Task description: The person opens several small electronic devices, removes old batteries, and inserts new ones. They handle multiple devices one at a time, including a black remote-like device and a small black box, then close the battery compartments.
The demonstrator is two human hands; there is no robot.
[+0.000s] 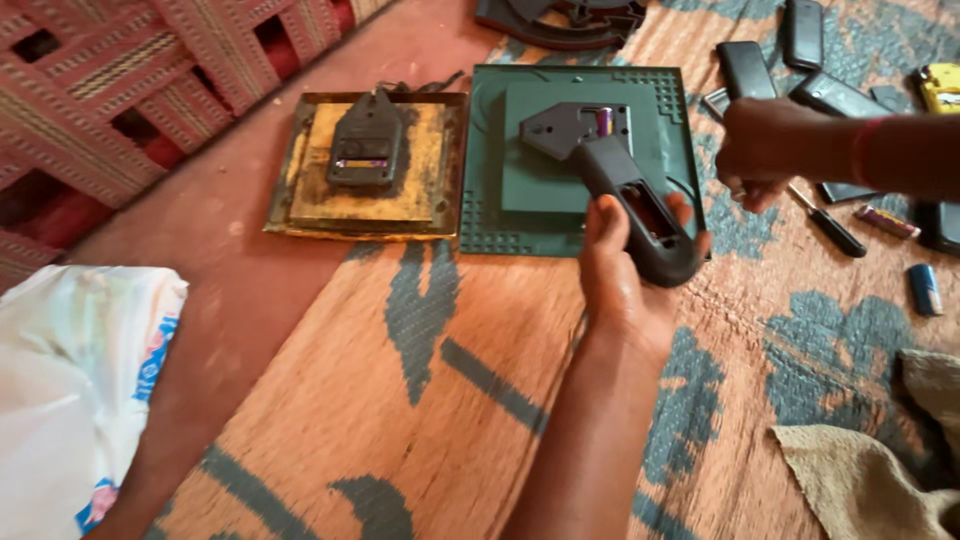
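My left hand reaches up from the bottom middle and grips a dark grey remote-like casing whose battery bay lies open and empty. The casing rests over the back of a green square wall clock, just below its grey mechanism, which holds a purple battery. My right hand comes in from the right edge with curled fingers, hovering just above the tip of a black-handled screwdriver on the mat. I see nothing inside those fingers.
A gold square clock back with a black mechanism lies left of the green one. Several black remotes, a yellow object and loose batteries lie right. A towel sits bottom right, a plastic bag bottom left.
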